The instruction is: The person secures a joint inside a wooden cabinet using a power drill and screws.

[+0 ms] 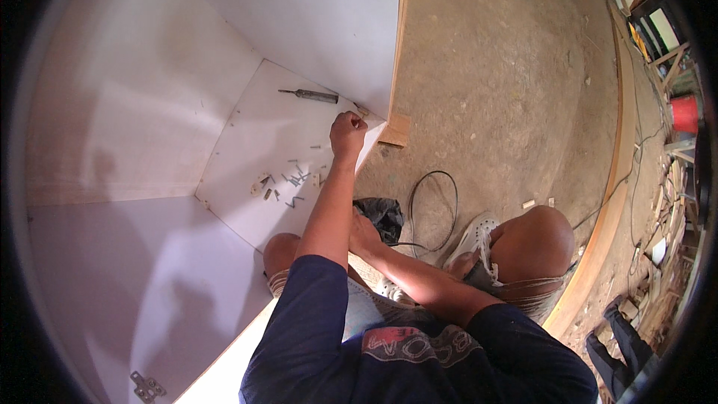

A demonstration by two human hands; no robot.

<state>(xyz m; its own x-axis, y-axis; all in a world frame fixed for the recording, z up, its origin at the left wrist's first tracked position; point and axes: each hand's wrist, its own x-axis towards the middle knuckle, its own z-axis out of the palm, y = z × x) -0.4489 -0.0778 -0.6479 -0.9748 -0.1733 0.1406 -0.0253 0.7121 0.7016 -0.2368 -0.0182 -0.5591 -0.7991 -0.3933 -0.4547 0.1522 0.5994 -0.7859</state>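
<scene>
My left hand (348, 131) is closed, fingertips pinched at the right edge of the white cabinet's inner panel (239, 135), beside a small fitting (363, 111); what they hold is too small to make out. A screwdriver-like tool (314, 96) lies just beyond it. Screws (295, 179) and small fittings (266, 187) are scattered on the panel left of my forearm. My right hand (364, 233) is lower down, partly behind my left forearm and beside a black bag (381, 217); its fingers are hidden.
White walls (134, 82) surround the panel, with a metal hinge (146, 387) at lower left. A wood block (395, 127) and looped cable (432, 176) lie on the concrete floor (493, 90). A long plank (621, 142), red bucket (683, 114) and piled offcuts (669, 202) are at right.
</scene>
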